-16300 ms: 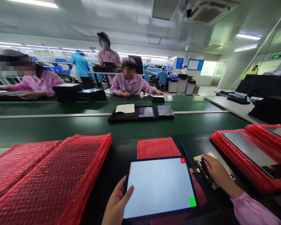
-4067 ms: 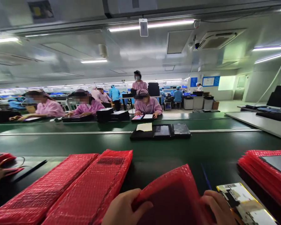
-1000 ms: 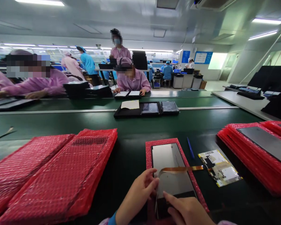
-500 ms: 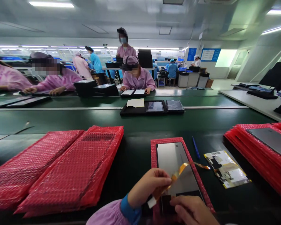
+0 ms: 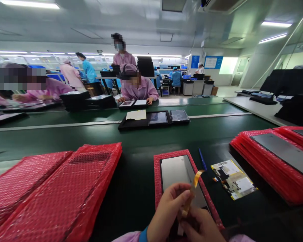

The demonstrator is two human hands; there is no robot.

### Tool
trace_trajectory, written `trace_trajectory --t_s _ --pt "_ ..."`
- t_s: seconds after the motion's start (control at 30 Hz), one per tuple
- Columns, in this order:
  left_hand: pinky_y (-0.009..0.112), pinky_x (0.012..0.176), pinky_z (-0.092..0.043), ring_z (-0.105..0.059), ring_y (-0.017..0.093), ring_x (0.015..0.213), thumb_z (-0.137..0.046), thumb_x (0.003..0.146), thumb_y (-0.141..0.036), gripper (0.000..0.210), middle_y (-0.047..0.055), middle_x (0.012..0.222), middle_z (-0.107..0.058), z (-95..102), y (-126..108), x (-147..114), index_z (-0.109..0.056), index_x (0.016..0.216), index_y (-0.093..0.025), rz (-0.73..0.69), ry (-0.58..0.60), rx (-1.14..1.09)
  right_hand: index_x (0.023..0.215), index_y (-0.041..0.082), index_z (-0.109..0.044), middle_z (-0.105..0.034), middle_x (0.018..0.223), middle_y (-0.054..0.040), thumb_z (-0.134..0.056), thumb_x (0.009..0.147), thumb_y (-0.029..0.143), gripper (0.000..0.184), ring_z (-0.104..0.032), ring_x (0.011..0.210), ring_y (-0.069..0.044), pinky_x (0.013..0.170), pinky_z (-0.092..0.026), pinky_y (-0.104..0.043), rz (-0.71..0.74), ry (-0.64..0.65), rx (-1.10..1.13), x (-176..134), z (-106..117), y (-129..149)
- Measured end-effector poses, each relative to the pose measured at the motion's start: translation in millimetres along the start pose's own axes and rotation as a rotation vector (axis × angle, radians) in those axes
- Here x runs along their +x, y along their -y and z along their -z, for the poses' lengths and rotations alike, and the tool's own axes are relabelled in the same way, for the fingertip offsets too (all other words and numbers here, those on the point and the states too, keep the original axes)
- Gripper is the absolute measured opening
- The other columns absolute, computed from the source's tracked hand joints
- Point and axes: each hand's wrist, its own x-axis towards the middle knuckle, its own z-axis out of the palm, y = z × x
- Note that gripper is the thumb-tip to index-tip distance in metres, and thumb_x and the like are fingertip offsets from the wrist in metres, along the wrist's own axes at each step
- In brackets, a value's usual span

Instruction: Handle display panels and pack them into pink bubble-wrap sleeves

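Note:
My left hand (image 5: pixel 168 210) pinches an orange flex cable (image 5: pixel 198 178) between thumb and fingers. The cable's upper end curls free above a grey display panel (image 5: pixel 175 171). Close beside it, my right hand (image 5: pixel 204 225) has its fingers closed at the cable's lower part; the exact grip is partly hidden. The panel lies face down or up, I cannot tell which, on a red bubble-wrap sleeve (image 5: pixel 157 181). Both hands cover its near end. To the right lie a circuit board (image 5: pixel 238 181) with white and black patches and a blue pen-like stick (image 5: pixel 202 159).
Red bubble-wrap packs (image 5: pixel 65 188) lie at left. At right stands a stack of red sleeves (image 5: pixel 262 168) with a grey panel (image 5: pixel 282 151) on top. A black tray (image 5: pixel 133 125) with tablet-like screens sits beyond. Co-workers in pink sit across the green bench (image 5: pixel 96 136).
The view has turned to the right. The cable's far end has come away from beside the board and now curls above the panel. My right hand has moved up to the cable, against my left.

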Motion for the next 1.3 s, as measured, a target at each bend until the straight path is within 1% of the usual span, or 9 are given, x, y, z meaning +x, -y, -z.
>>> trace_trajectory --t_s 0.2,0.33,0.43,0.57,0.7,0.8,0.93,1.17,1.3 --pt "0.024 0.057 -0.033 -0.051 0.010 0.058 -0.079 0.061 -0.055 0.045 0.000 0.062 -0.060 -3.0 -17 5 -0.062 0.067 -0.015 0.077 0.096 0.089 0.087 0.016 -0.068 -0.068 0.075 -0.0058 -0.053 0.076 0.026 0.021 -0.062 0.067 -0.022 0.059 -0.043 -0.027 0.029 -0.022 -0.066 0 -3 4" --pt "0.025 0.054 -0.032 -0.046 0.009 0.054 -0.069 0.069 -0.057 0.043 0.001 0.067 -0.062 -1.8 -17 14 -0.062 0.070 -0.015 0.056 0.086 0.196 0.084 0.015 -0.065 -0.068 0.075 -0.0076 -0.053 0.081 0.030 0.020 -0.062 0.067 -0.023 0.060 -0.045 -0.028 0.026 -0.023 -0.060 2 3 7" --pt "0.030 0.072 -0.043 -0.059 0.017 0.079 -0.059 0.079 -0.053 0.043 0.008 0.096 -0.070 5.2 -17 10 -0.068 0.095 -0.014 -0.067 -0.005 0.313 0.091 0.016 -0.065 -0.068 0.079 -0.0064 -0.053 0.087 0.032 0.020 -0.064 0.068 -0.022 0.059 -0.048 -0.027 0.003 -0.020 -0.018 2 14 6" --pt "0.044 0.099 -0.041 -0.058 0.028 0.111 -0.067 0.079 -0.033 0.039 0.014 0.120 -0.068 21.9 -13 -18 -0.067 0.114 -0.014 -0.204 -0.126 0.574 0.102 0.014 -0.063 -0.066 0.075 -0.0041 -0.053 0.092 0.039 0.029 -0.059 0.057 -0.018 0.050 -0.047 -0.024 -0.057 -0.081 0.016 3 28 3" --pt "0.063 0.114 -0.028 -0.041 0.039 0.138 -0.081 0.066 -0.020 0.055 0.014 0.140 -0.060 38.5 10 -46 -0.069 0.120 -0.021 -0.254 0.055 1.115 0.096 0.015 -0.065 -0.067 0.078 -0.0057 -0.061 0.088 0.044 0.030 -0.062 0.065 -0.020 0.057 -0.049 -0.026 -0.090 -0.132 0.016 5 28 -1" --pt "0.072 0.113 -0.023 -0.029 0.041 0.145 -0.080 0.069 -0.018 0.070 0.012 0.153 -0.044 48.2 32 -54 -0.058 0.134 -0.029 -0.301 0.177 1.320 0.098 0.016 -0.066 -0.069 0.086 -0.0065 -0.060 0.089 0.042 0.028 -0.064 0.076 -0.022 0.064 -0.050 -0.028 -0.082 -0.112 0.011 9 24 0" --pt "0.071 0.111 -0.028 -0.036 0.038 0.142 -0.073 0.078 -0.018 0.052 0.010 0.149 -0.050 51.7 42 -55 -0.064 0.127 -0.030 -0.372 0.139 1.356 0.095 0.017 -0.068 -0.068 0.080 -0.0047 -0.059 0.090 0.039 0.024 -0.062 0.071 -0.021 0.064 -0.049 -0.029 -0.068 -0.079 -0.028 15 20 4" --pt "0.070 0.111 -0.030 -0.042 0.035 0.139 -0.078 0.072 -0.013 0.050 0.007 0.143 -0.058 49.2 32 -54 -0.070 0.117 -0.032 -0.343 0.086 1.260 0.092 0.017 -0.066 -0.069 0.085 -0.0057 -0.057 0.090 0.036 0.021 -0.062 0.073 -0.021 0.065 -0.048 -0.030 -0.039 -0.062 -0.097 19 18 7" --pt "0.064 0.104 -0.045 -0.052 0.034 0.132 -0.067 0.079 -0.010 0.037 0.008 0.139 -0.061 55.1 43 -60 -0.073 0.110 -0.029 -0.609 0.081 1.336 0.083 0.020 -0.064 -0.063 0.072 -0.0009 -0.057 0.090 0.032 0.015 -0.055 0.061 -0.018 0.057 -0.043 -0.028 -0.019 -0.036 -0.160 16 19 10"
